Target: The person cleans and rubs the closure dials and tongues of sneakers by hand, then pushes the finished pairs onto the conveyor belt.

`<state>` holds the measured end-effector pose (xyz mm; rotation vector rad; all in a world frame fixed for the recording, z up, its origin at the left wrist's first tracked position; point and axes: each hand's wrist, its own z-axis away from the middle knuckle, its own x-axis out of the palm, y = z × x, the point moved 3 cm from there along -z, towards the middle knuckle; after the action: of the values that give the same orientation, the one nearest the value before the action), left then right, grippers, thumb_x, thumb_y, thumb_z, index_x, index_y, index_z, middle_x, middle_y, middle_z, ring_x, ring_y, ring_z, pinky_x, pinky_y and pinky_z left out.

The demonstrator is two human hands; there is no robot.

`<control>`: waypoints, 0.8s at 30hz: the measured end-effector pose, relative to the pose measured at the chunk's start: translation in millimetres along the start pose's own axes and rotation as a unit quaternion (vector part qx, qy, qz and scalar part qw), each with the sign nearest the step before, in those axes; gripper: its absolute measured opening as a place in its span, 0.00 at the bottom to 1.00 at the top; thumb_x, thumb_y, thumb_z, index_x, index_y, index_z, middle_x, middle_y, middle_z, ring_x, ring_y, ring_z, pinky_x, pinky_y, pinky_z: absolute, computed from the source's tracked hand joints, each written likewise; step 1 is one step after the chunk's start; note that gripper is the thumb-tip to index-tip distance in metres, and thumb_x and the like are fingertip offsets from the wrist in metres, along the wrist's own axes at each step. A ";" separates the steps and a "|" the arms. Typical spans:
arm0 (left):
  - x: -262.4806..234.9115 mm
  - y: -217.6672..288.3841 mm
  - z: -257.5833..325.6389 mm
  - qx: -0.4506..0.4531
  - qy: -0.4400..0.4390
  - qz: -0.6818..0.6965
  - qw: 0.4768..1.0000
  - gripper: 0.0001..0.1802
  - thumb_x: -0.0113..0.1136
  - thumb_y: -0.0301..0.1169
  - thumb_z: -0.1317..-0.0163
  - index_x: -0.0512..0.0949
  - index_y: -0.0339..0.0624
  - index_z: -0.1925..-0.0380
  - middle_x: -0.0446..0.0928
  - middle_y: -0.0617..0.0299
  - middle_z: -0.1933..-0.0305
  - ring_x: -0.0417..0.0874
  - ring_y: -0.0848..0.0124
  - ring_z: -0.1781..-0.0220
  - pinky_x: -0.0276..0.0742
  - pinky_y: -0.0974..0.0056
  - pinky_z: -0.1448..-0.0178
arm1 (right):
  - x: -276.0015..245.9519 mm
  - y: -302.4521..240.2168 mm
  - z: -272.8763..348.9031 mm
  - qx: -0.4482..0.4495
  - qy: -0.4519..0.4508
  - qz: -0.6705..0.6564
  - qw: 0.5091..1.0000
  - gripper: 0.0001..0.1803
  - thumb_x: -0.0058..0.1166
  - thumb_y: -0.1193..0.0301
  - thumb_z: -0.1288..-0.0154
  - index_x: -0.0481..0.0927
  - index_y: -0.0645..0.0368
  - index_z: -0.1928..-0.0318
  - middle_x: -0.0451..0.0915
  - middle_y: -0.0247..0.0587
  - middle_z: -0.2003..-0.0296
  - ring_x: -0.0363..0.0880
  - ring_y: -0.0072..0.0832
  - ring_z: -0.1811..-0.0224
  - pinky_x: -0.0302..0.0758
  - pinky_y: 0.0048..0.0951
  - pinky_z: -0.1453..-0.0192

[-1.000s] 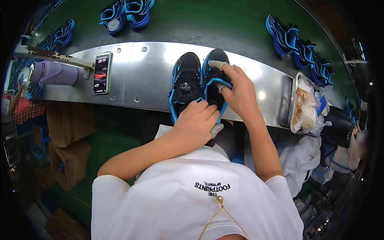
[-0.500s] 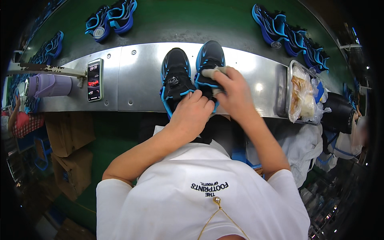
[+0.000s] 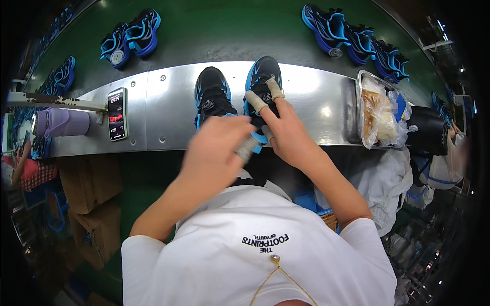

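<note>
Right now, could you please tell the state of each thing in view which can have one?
Left hand: blurred, grip unclear.
Right hand: fingers spread on the right shoe.
Right shoe: sole down, touched.
Left shoe: sole down, partly hidden.
Phone: face up, screen lit.
Purple bottle: upright or lying, unclear.
Metal tray: holding bagged items.

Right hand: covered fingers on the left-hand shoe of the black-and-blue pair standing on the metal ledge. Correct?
Wrong shoe. The head view shows the right hand's covered fingers on the right-hand shoe of the black-and-blue pair standing on the metal ledge. The rest stands.
</note>
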<state>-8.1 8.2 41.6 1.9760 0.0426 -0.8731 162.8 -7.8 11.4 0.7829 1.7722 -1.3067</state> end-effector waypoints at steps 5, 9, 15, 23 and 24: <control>-25.0 -68.7 -17.1 -0.088 0.000 -0.089 0.992 0.13 0.54 0.18 0.42 0.80 0.39 0.58 0.79 0.60 0.57 0.77 0.69 0.59 0.71 0.68 0.56 | 8.6 -12.8 -4.9 0.016 0.026 0.055 0.998 0.34 0.53 0.82 0.44 0.70 0.48 0.35 0.59 0.58 0.33 0.67 0.54 0.38 0.77 0.43 0.43; -16.2 -70.5 -22.2 -0.108 -0.106 0.027 0.988 0.14 0.56 0.20 0.44 0.78 0.40 0.56 0.76 0.62 0.56 0.76 0.70 0.59 0.71 0.69 0.54 | 4.3 -4.9 -4.8 0.001 0.019 0.054 0.998 0.32 0.55 0.79 0.43 0.71 0.49 0.36 0.60 0.59 0.34 0.68 0.52 0.39 0.75 0.43 0.41; -13.6 -65.3 -23.7 0.059 -0.081 -0.064 0.993 0.12 0.56 0.21 0.47 0.80 0.39 0.62 0.77 0.61 0.58 0.75 0.63 0.55 0.72 0.62 0.51 | -14.8 -1.9 -16.4 0.004 -0.002 0.003 1.000 0.22 0.60 0.66 0.40 0.78 0.52 0.45 0.75 0.45 0.43 0.74 0.47 0.45 0.74 0.39 0.44; 19.5 -53.8 -9.7 0.103 -0.135 -0.216 0.962 0.03 0.58 0.27 0.51 0.80 0.42 0.75 0.74 0.62 0.61 0.71 0.61 0.56 0.70 0.59 0.54 | -18.5 1.2 -20.4 -0.031 0.024 -0.040 0.998 0.16 0.60 0.66 0.40 0.82 0.55 0.51 0.76 0.46 0.44 0.74 0.46 0.48 0.73 0.40 0.44; 21.8 -50.3 -8.5 0.102 -0.136 -0.216 0.962 0.03 0.58 0.27 0.51 0.80 0.42 0.75 0.74 0.62 0.61 0.71 0.61 0.56 0.70 0.59 0.54 | -19.5 2.6 -22.5 -0.055 0.025 -0.047 0.997 0.15 0.59 0.67 0.40 0.83 0.55 0.53 0.76 0.46 0.45 0.74 0.46 0.48 0.73 0.40 0.44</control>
<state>-5.4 36.0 -6.3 2.0529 0.2405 -1.4783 169.6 14.0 30.7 0.6836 1.9249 -1.2472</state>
